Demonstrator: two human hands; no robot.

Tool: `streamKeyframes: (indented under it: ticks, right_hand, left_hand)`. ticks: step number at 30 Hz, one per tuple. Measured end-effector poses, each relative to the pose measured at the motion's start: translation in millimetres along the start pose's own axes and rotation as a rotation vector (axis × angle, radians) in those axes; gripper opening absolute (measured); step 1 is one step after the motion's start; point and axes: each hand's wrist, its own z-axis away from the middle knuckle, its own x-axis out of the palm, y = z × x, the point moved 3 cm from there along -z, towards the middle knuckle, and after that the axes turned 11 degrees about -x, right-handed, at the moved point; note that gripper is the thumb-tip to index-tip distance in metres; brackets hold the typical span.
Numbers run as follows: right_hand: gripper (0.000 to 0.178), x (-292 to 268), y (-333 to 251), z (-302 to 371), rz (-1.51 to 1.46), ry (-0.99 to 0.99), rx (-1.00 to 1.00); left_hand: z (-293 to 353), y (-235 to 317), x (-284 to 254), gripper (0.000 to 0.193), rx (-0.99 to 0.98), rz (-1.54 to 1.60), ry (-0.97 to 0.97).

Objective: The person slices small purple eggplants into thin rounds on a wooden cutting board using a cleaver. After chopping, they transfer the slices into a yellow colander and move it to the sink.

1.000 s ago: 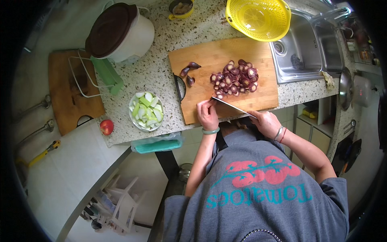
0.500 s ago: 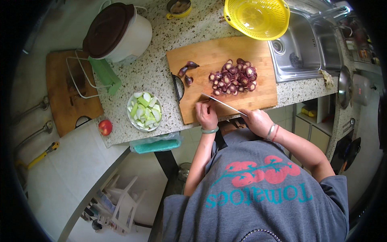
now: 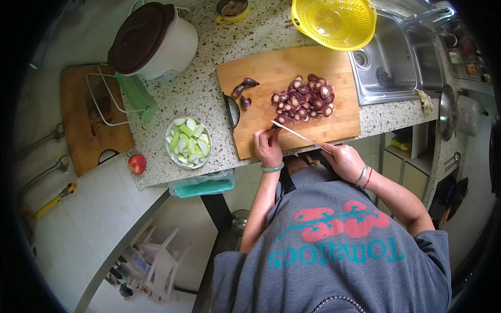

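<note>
My left hand (image 3: pixel 269 149) rests at the near edge of the wooden cutting board (image 3: pixel 261 65), fingers closed on a dark purple carrot piece (image 3: pixel 274 127) that they mostly hide. In my right hand (image 3: pixel 344 161) is a knife (image 3: pixel 298 133), its blade slanting up and left so the tip lies just beside the piece. Beyond the blade spreads a pile of purple carrot slices (image 3: pixel 312 99) with pale centres. Three small tapered purple pieces (image 3: pixel 246 102) lie apart at the board's left, close to its dark handle slot.
Left of the board stands a bowl of pale green chunks (image 3: pixel 188 143), with a red apple (image 3: pixel 136 164) farther left. Behind are a rice cooker (image 3: pixel 180 44) and a yellow colander (image 3: pixel 334 23) beside the steel sink (image 3: pixel 389 57). A second board (image 3: pixel 78 115) leans at far left.
The knife has shifted: its tip moved right and my right hand moved slightly right and nearer to me. My left hand stays in nearly the same place.
</note>
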Motion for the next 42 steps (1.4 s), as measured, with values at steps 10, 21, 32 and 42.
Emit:
streamKeyframes:
  ticks: [10, 21, 32, 42]
  right_hand:
    - [0.027, -6, -7, 0, 0.000, -0.051, 0.002]
    - [0.027, 26, 19, -22, 0.084, -0.026, -0.033]
    - [0.027, -5, -5, -8, 0.016, -0.010, -0.060]
    - [0.027, 1, -4, -13, 0.038, -0.086, -0.015]
  left_hand:
    - [2, 1, 0, 0.018, -0.075, 0.026, -0.026]
    - [1, -6, -3, 0.016, 0.011, -0.039, -0.050]
    - [0, 2, -2, 0.016, -0.027, 0.035, -0.037]
    - [0, 3, -3, 0.018, -0.034, -0.006, -0.059]
